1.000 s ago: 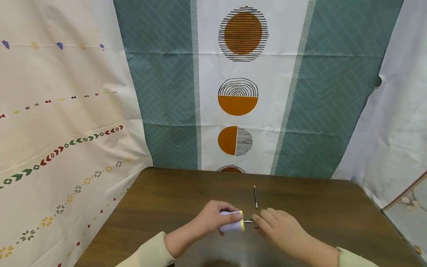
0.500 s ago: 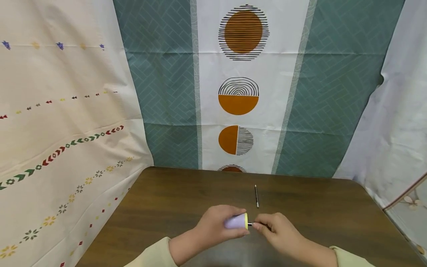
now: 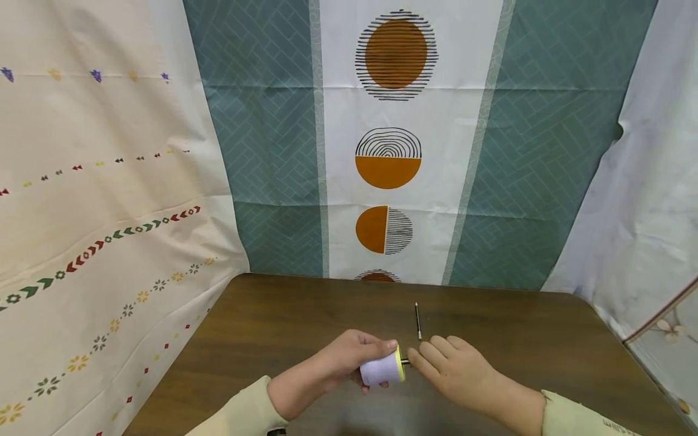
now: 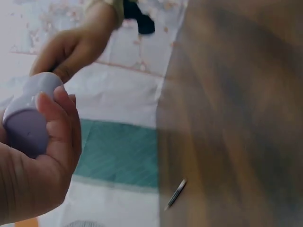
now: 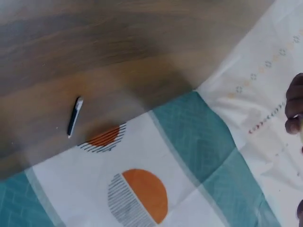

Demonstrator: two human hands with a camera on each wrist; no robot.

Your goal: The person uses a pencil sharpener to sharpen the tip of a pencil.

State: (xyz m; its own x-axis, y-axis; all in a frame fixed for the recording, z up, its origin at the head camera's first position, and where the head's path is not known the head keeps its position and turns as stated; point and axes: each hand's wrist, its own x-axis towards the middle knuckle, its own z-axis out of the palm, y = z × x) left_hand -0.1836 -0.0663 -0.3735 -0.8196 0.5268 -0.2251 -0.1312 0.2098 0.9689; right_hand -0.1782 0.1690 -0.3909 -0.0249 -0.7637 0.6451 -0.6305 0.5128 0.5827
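A lavender pencil sharpener (image 3: 380,370) with a yellow rim is gripped in my left hand (image 3: 345,360), thumb along its top near the rim. In the left wrist view the sharpener (image 4: 29,130) shows its rounded lavender body and flat end, with fingers curled round it. From the yellow end sticks a short length of thin dark pencil (image 3: 405,361). My right hand (image 3: 449,369) pinches that pencil, covering most of it. Part of the left hand (image 5: 294,101) appears at the edge of the right wrist view.
Another dark pencil (image 3: 418,322) with a pale tip lies on the brown wooden table (image 3: 305,303), beyond the hands. Patterned cloth (image 3: 272,151) hangs behind the table, with cream cloth (image 3: 136,242) on the left and pale cloth (image 3: 654,230) on the right.
The left hand has turned the sharpener back and forth around the pencil, its thumb back on top now. The right hand's fingers have shifted on the pencil. The pencil on the table stays put.
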